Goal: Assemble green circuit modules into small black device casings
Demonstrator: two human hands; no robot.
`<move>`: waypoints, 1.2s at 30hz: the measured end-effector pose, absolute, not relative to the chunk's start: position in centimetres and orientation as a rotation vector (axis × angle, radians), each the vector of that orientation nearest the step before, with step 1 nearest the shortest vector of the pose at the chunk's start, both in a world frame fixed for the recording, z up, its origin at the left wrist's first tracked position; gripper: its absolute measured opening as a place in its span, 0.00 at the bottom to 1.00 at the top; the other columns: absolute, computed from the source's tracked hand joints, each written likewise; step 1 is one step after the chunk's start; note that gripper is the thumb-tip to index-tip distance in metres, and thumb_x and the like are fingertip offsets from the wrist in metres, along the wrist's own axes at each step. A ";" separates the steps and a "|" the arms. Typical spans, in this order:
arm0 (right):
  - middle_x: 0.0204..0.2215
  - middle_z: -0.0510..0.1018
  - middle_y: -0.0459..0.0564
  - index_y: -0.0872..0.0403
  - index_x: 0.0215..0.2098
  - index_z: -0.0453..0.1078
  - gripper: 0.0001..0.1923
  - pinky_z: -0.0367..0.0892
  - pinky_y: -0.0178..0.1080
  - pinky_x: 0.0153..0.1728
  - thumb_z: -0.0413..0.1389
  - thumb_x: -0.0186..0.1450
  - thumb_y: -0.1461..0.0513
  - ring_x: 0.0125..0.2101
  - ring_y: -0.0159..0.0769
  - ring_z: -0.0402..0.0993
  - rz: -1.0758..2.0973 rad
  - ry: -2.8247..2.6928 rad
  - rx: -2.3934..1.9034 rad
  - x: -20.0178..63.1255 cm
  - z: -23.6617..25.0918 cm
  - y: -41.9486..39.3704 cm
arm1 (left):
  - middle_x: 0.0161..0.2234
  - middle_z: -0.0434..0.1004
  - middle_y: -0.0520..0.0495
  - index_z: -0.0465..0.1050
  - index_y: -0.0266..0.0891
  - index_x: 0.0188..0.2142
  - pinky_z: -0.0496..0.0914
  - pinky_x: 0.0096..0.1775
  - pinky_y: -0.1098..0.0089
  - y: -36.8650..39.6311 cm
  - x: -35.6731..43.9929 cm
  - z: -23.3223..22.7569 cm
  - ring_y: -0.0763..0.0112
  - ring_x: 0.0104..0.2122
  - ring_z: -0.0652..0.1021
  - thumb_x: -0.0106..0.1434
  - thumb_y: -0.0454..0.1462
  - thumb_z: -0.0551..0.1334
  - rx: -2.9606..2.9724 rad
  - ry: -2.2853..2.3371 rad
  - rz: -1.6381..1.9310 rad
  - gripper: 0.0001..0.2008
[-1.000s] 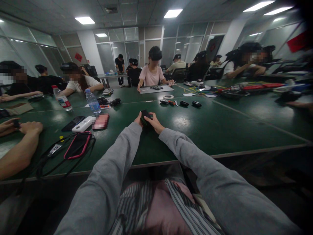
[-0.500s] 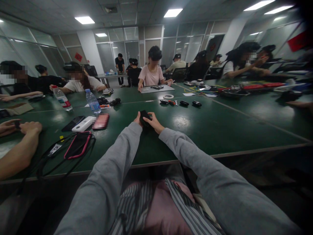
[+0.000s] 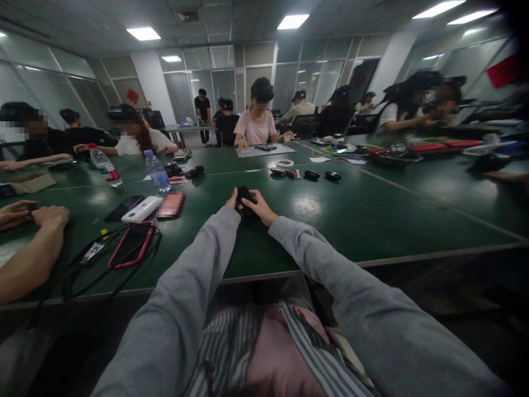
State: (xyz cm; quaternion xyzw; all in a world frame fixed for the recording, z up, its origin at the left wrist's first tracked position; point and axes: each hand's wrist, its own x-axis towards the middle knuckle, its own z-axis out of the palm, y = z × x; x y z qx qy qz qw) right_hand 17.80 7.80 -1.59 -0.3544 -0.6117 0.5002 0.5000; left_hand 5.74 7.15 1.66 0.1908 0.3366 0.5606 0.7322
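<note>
Both my hands hold a small black box-shaped object (image 3: 245,198) just above the green table (image 3: 330,220), at arm's length before me. My left hand (image 3: 233,202) grips its left side, the thumb along the edge. On the right side, my right hand (image 3: 264,208) closes on it, with thumb and fingers on the near and far edges. Small light marks show on its near end; its exact kind is too dark to make out. The undersides of the fingers are hidden.
Left of my arms lie a pink-rimmed phone (image 3: 131,245) with a black strap, a white device (image 3: 141,209) and a pink case (image 3: 171,205). Two water bottles (image 3: 157,172) stand behind. Farther off are black items (image 3: 311,175) and a tape roll (image 3: 284,163). A neighbour's hands (image 3: 49,215) are at left.
The black object has tilted slightly in my hands, so light marks on its near end now show. My arms have stayed in place. The person opposite has shifted a hand on the board.
</note>
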 end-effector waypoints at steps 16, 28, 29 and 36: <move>0.38 0.72 0.47 0.48 0.52 0.52 0.39 0.72 0.39 0.32 0.66 0.48 0.51 0.31 0.34 0.73 1.249 -1.059 -0.926 18.9 -0.4 9.1 | 0.33 0.78 0.41 0.69 0.37 0.43 0.74 0.38 0.62 9.4 4.1 -0.6 0.62 0.32 0.80 0.63 0.52 0.54 0.435 0.660 1.329 0.21; 0.27 0.72 0.42 0.52 0.43 0.63 0.24 0.67 0.34 0.27 0.61 0.49 0.55 0.28 0.32 0.70 1.197 -0.851 -1.008 20.5 0.1 10.7 | 0.35 0.78 0.38 0.68 0.36 0.41 0.73 0.36 0.62 9.2 3.5 0.0 0.62 0.32 0.80 0.63 0.54 0.52 0.430 0.668 1.297 0.24; 0.26 0.71 0.42 0.53 0.41 0.65 0.23 0.66 0.34 0.27 0.60 0.49 0.54 0.28 0.32 0.69 1.183 -0.873 -1.033 20.6 0.1 10.7 | 0.34 0.78 0.38 0.68 0.36 0.41 0.74 0.35 0.63 9.2 3.4 0.0 0.62 0.31 0.80 0.63 0.55 0.52 0.435 0.665 1.293 0.24; 0.32 0.75 0.45 0.54 0.38 0.71 0.19 0.66 0.35 0.37 0.58 0.51 0.52 0.37 0.35 0.70 1.106 -1.145 -1.050 20.4 -0.7 10.7 | 0.32 0.79 0.39 0.70 0.35 0.40 0.74 0.32 0.65 8.8 3.3 0.2 0.65 0.27 0.79 0.62 0.54 0.54 0.432 0.678 1.306 0.23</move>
